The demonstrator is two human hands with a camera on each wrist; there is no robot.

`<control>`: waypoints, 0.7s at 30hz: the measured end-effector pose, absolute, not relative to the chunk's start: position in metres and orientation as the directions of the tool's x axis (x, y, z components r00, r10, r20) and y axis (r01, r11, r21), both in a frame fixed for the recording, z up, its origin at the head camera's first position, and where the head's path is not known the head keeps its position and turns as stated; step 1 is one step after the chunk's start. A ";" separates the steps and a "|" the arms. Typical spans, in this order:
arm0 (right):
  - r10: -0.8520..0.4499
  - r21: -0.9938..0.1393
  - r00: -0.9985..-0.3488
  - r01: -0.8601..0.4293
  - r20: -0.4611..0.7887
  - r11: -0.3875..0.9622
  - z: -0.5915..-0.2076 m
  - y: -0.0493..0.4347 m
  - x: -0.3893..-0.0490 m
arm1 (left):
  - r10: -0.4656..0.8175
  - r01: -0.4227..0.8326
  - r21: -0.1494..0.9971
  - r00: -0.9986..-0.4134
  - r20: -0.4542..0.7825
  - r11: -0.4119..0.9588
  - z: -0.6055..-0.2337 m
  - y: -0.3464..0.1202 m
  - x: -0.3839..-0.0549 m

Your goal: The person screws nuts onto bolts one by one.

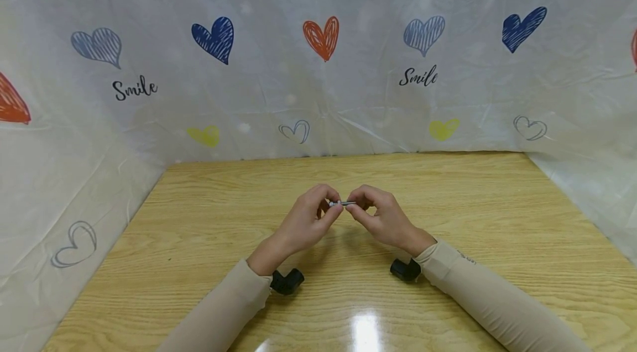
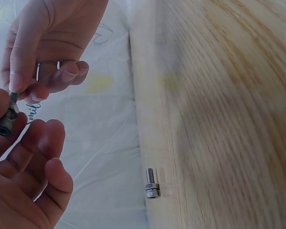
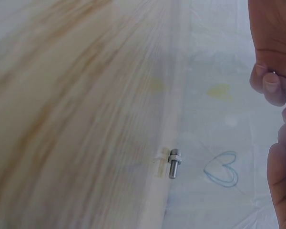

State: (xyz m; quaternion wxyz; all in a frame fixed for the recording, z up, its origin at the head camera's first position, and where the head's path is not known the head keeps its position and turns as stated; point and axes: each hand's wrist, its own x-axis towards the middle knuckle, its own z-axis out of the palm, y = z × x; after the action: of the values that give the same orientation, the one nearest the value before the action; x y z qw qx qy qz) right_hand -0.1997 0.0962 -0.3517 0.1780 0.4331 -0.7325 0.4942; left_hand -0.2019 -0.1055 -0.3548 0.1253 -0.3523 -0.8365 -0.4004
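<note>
Between the fingertips of both hands, above the middle of the table, a metal socket-head bolt (image 1: 343, 203) is held sideways. The left hand (image 1: 304, 220) pinches it by the head and nut (image 2: 12, 111) with thumb and index finger. Thumb and fingertips of the right hand (image 1: 385, 220) pinch the threaded end. The other left-hand fingers are loosely bent in the left wrist view. In the right wrist view the held bolt is out of sight. A second bolt (image 2: 152, 185) with a nut on its shank lies on the table; the head view does not show it.
The wood-grain table (image 1: 199, 252) ends at a white sheet (image 1: 368, 87) printed with hearts and the word Smile. A black device (image 1: 287, 282) sits under the left wrist, another black device (image 1: 405, 269) under the right. Light glares off the near table surface.
</note>
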 end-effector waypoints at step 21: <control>-0.456 -0.582 -0.582 -0.798 0.673 0.159 -0.350 0.096 -0.198 | 0.481 0.686 0.593 -0.723 0.496 0.421 -0.352 -0.105 -0.200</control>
State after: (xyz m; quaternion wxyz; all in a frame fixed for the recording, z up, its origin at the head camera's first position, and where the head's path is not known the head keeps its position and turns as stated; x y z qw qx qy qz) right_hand -0.1977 0.0957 -0.3496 0.1737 0.4230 -0.7413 0.4914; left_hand -0.2003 -0.1055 -0.3522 0.1256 -0.3501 -0.8335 -0.4085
